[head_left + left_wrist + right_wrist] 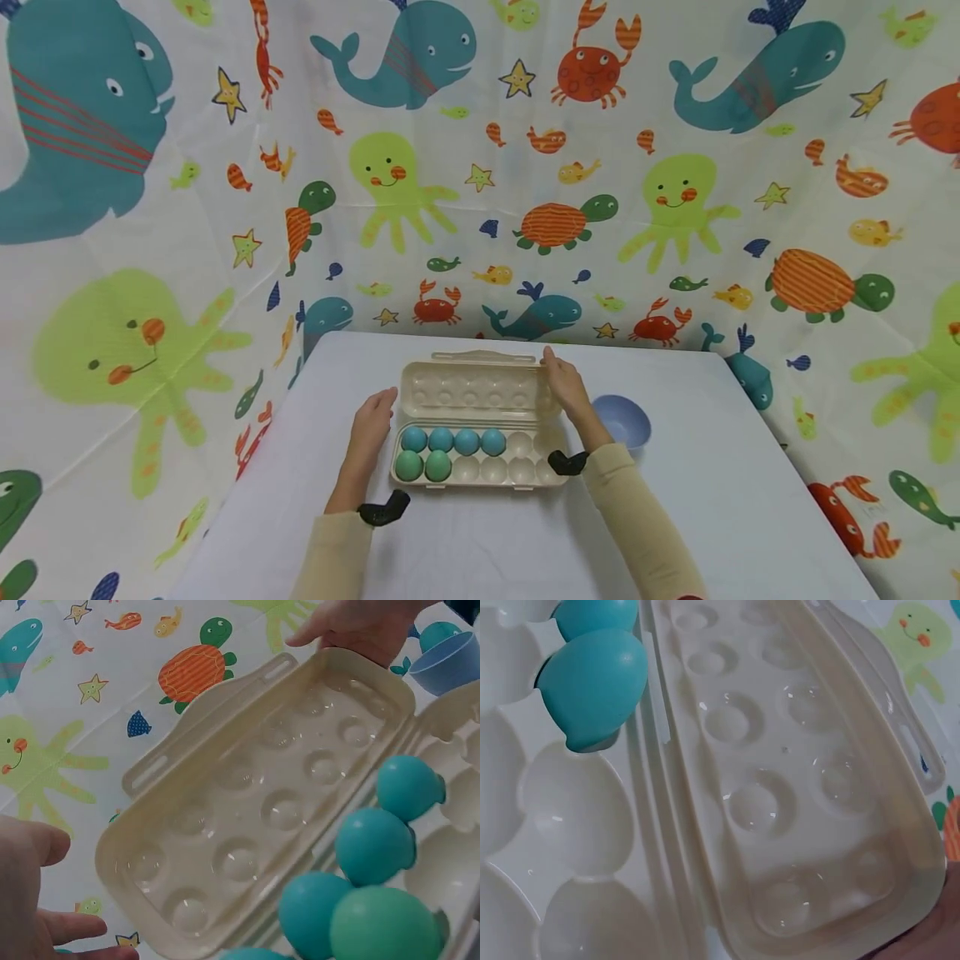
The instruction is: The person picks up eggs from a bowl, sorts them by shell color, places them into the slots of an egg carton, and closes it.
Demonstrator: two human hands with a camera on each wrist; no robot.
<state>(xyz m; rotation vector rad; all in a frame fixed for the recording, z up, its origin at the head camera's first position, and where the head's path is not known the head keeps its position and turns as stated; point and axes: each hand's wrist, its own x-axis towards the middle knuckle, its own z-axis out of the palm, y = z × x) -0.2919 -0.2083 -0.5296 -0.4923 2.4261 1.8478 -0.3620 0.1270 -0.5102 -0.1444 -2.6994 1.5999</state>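
An egg carton with its lid (472,390) raised stands on the table in the head view. Its base (492,472) holds several blue eggs (467,442) in the back row and two green eggs (423,467) at the front left; the right-hand cups are bare. My left hand (371,423), fingers spread and extended, hovers beside the carton's left end; a gap separates it from the lid in the left wrist view. At the lid's right end, my right hand (567,386) touches the edge with extended fingers. The lid partly hides that hand in both wrist views.
A blue bowl (622,421) stands right of the carton, close behind my right forearm. The white-covered table (480,542) meets a cloth (450,275) printed with sea animals at its back edge; similar cloth hangs at both sides.
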